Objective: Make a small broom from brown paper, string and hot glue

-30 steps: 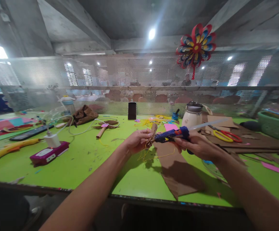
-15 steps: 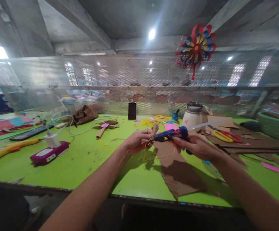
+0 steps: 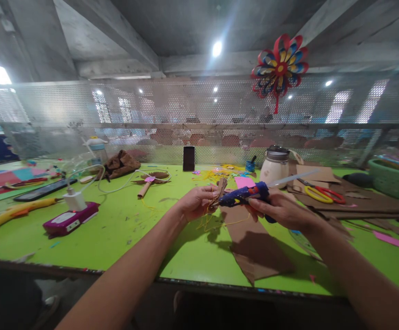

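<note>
My left hand (image 3: 199, 202) pinches a small brown cardboard piece (image 3: 221, 185) with yellow string (image 3: 206, 222) hanging below it. My right hand (image 3: 282, 207) is wrapped round a dark blue glue gun (image 3: 244, 195), and a clear glue stick (image 3: 294, 178) juts from its back end. The gun's nozzle points left and meets the cardboard piece or lies just in front of it; I cannot tell which. Under both hands a long brown cardboard strip (image 3: 259, 256) lies on the green table (image 3: 127, 243).
At left are a purple power strip (image 3: 71, 219) with a white charger and a yellow glue gun (image 3: 17, 213). Behind stand a phone (image 3: 189, 159) and a jar (image 3: 274, 167). Scissors (image 3: 323, 194) lie on cardboard sheets at right, near a green basket (image 3: 394, 178). A paper flower (image 3: 281, 68) hangs above.
The glue gun has shifted very slightly left, and its nozzle has dipped a little against the cardboard piece. My left hand stays almost where it was.
</note>
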Motion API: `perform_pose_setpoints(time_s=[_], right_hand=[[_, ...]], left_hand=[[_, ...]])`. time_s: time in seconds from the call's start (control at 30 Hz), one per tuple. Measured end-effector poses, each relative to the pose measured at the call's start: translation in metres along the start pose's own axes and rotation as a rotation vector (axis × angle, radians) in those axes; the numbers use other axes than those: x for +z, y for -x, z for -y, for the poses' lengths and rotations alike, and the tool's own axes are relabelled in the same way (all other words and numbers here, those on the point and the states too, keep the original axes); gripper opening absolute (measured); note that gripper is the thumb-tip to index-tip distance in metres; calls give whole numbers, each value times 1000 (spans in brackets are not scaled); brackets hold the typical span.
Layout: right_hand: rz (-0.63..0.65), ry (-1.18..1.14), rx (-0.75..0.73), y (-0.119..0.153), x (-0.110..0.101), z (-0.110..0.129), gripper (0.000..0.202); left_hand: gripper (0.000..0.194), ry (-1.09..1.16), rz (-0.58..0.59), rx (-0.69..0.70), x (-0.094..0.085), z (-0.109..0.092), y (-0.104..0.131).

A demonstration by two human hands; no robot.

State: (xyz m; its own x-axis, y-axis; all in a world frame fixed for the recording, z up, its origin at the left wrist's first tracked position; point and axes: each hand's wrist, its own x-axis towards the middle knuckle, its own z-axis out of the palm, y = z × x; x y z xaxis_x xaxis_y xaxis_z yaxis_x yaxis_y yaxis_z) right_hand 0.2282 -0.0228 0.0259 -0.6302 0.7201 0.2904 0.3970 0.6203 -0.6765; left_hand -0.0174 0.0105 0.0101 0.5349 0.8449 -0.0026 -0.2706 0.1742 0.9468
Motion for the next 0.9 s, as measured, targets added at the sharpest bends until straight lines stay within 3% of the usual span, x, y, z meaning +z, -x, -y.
perform_pose_setpoints(time_s=[0.47, 0.9], right_hand=[[-33, -35, 20, -3, -2, 3, 46], [21, -53, -11, 1, -1, 5, 47]], left_hand=[[18, 47, -24, -10, 0, 1, 0], [19, 3, -16, -11, 0, 1, -1]])
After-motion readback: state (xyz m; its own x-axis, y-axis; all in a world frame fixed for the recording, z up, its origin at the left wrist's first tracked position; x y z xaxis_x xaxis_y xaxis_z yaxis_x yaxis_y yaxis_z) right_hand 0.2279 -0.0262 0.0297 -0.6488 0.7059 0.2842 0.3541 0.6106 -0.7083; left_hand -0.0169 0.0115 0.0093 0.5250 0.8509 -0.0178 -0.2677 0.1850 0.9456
